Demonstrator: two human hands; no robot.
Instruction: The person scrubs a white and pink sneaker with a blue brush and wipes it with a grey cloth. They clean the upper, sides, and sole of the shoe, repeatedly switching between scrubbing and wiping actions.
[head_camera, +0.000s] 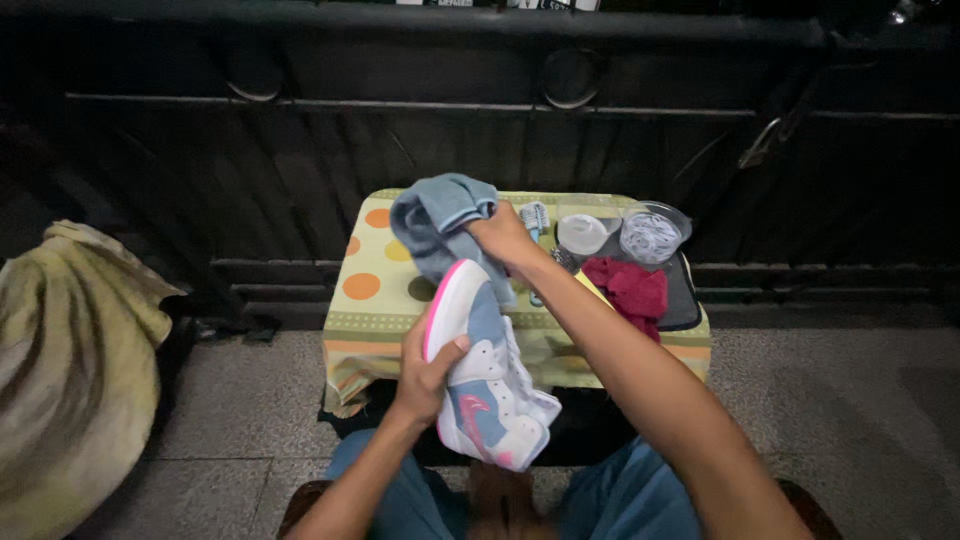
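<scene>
Head view: left hand clasps sneaker by heel above lap, in front of small table. Right hand bunches blue cloth at toe. Best: steady shoe, wipe in firm short strokes.

The left hand was raised in front of the person's lap, fingers curled tight in a grip, thumb across, wrist bent upward. The right arm stretched forward and up across it, forearm bare, the right hand clenched closed above the near edge of the tabletop.
</scene>
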